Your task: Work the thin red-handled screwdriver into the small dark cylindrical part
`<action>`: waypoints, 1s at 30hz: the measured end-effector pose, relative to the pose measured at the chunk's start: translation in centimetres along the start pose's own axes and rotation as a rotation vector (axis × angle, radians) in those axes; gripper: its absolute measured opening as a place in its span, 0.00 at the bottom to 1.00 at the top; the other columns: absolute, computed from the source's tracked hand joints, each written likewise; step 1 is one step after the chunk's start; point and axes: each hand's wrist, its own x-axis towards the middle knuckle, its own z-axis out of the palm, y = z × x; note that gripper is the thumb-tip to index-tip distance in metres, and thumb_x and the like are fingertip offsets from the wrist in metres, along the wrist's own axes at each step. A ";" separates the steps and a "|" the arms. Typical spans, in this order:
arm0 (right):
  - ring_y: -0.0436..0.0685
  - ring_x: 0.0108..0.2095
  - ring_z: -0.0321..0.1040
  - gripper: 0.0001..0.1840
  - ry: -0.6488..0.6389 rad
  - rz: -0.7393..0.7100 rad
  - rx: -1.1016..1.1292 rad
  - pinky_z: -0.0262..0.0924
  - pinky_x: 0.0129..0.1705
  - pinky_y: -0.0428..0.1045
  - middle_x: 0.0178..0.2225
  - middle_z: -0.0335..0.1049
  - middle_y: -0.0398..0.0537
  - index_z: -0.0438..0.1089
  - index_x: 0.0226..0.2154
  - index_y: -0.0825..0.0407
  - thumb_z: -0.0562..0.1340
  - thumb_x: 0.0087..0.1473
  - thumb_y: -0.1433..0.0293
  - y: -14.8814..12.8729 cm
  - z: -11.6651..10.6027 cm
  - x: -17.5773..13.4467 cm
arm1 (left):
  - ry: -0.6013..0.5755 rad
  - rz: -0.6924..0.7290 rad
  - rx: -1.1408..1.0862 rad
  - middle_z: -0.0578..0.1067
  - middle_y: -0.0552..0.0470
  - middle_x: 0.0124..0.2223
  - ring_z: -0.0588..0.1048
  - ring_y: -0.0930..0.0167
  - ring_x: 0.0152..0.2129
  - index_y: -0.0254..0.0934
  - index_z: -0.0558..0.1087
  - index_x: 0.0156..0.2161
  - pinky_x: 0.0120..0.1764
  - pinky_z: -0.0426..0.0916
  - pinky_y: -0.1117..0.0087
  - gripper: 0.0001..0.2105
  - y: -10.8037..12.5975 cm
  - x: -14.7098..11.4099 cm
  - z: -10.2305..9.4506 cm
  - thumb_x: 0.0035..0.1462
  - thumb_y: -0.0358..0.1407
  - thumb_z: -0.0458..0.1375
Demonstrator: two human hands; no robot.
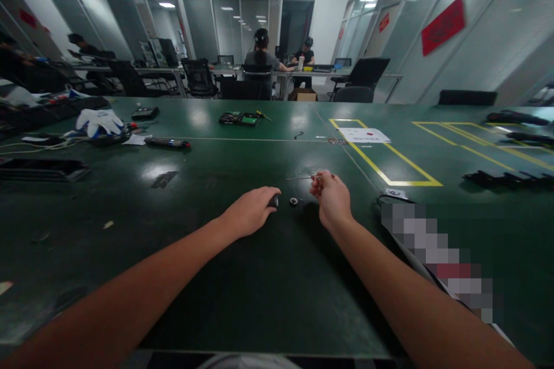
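In the head view my left hand point(251, 210) is closed around a small dark object point(274, 200) with a shiny rim. Most of that object is hidden behind my fingers, so its kind does not show. Pinched in the fingers of my right hand point(331, 195) is a thin metal rod point(298, 177), like a screwdriver shaft or tweezers, pointing left. A small round black part point(293, 202) with a pale centre lies on the green table point(268, 300) between both hands, touched by neither.
Across the table are a green-and-black open case point(240, 119), white gloves point(99, 122), a dark cylindrical tool point(167, 143) and a white sheet point(363, 135) by yellow tape. A partly blurred long item point(396, 233) lies beside my right forearm. Several people sit farther back.
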 end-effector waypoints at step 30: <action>0.52 0.27 0.69 0.13 -0.040 -0.066 0.015 0.66 0.30 0.48 0.28 0.72 0.43 0.71 0.32 0.48 0.66 0.54 0.56 -0.7 0.0 -0.7 | 0.075 -0.401 -0.423 0.75 0.50 0.33 0.70 0.69 0.26 0.36 0.76 0.43 0.29 0.62 0.69 0.13 -5.2 0.7 -4.9 0.55 0.37 0.55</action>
